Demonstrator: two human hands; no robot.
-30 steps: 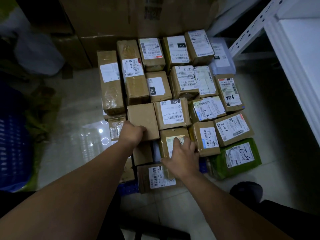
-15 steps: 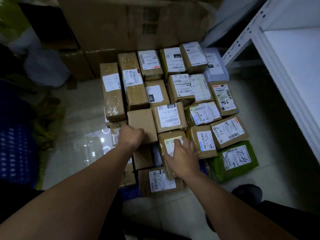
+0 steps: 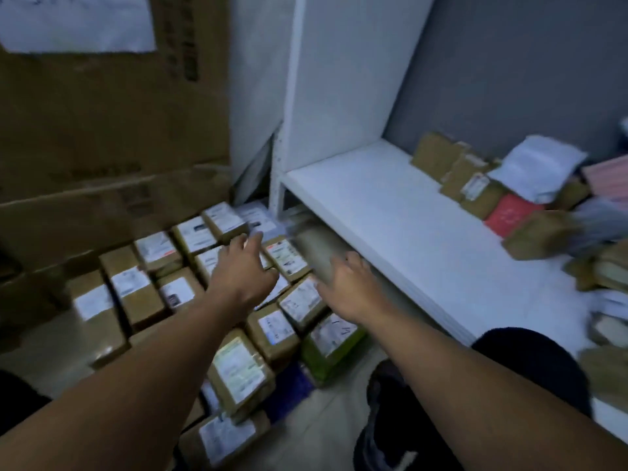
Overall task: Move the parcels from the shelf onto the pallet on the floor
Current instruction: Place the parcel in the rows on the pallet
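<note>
Head view, blurred by motion. L hand (image 3: pixel 243 271) hangs over the floor parcels (image 3: pixel 238 368), fingers spread wide, nothing in it; can't tell thru the blur whether it touches a box. R hand (image 3: pixel 353 283) is just beside the front edge of the white shelf (image 3: pixel 390 226), also above the floor stack, fingers loosely bent, thumb out, holding nothing. Floor parcels are brown taped boxes w/ white labels, packed edge to edge in rows, w/ one green parcel (image 3: pixel 334 345) at the near-right corner, next to the shelf. A bit of blue pallet (image 3: pixel 289 389) shows under them on the near side. Shelf parcels (image 3: pixel 472 185) sit toward the right end of the board, well apart from both hands: brown boxes, a red packet (image 3: pixel 509 212) among them, a white poly bag (image 3: pixel 533 171) lying on top. More pkgs run off the right edge, too blurred to sort. Big cardboard cartons (image 3: pixel 102 137) stand behind the floor stack, at left. A dark trouser leg (image 3: pixel 530 365) is at bottom right, close to the shelf front.
</note>
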